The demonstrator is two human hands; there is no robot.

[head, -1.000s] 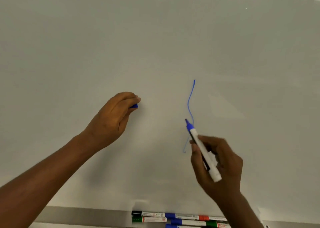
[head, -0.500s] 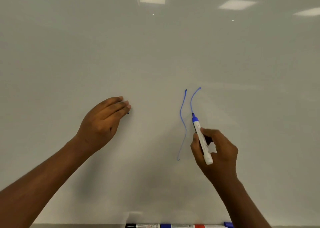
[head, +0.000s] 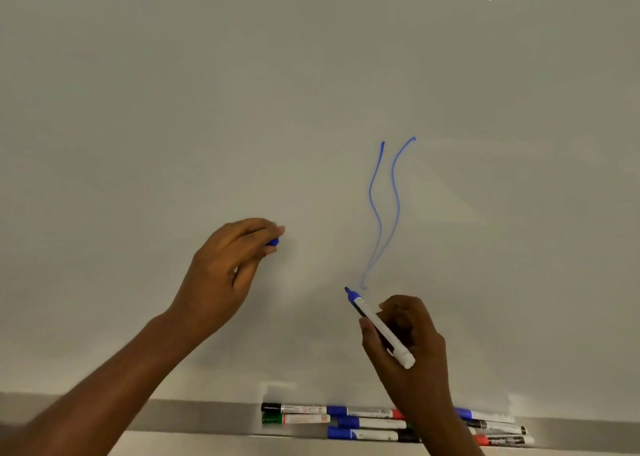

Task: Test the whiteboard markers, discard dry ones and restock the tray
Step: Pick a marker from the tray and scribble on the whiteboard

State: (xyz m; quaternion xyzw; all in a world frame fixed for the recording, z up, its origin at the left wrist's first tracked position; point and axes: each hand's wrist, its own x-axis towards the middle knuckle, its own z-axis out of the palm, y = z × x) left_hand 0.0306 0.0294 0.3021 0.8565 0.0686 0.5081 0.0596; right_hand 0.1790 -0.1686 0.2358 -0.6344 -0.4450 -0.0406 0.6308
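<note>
Your right hand [head: 408,348] pinches an uncapped blue marker [head: 381,329] by its white cylindrical barrel, fingers curled tight around it, the tip angled up and left and lying just below the foot of two wavy blue lines [head: 382,209] on the glossy whiteboard [head: 173,109]. Whether the tip touches the board cannot be told. Your left hand [head: 225,275] rests fingertips-first against the board, well left of the strokes, its fingers closed on a small blue cap [head: 273,242] that peeks out beneath them. The two thin strokes run side by side from the board's middle downward and merge near their lower ends. Along the board's bottom edge, a brushed-metal tray [head: 207,417] carries a loose cluster of slim marker pens [head: 363,422], white-barrelled with black, green, blue and red caps, lying lengthwise in rows; your right forearm crosses in front of several of them. Soft reflections of ceiling lights show at the board's upper right corner.
</note>
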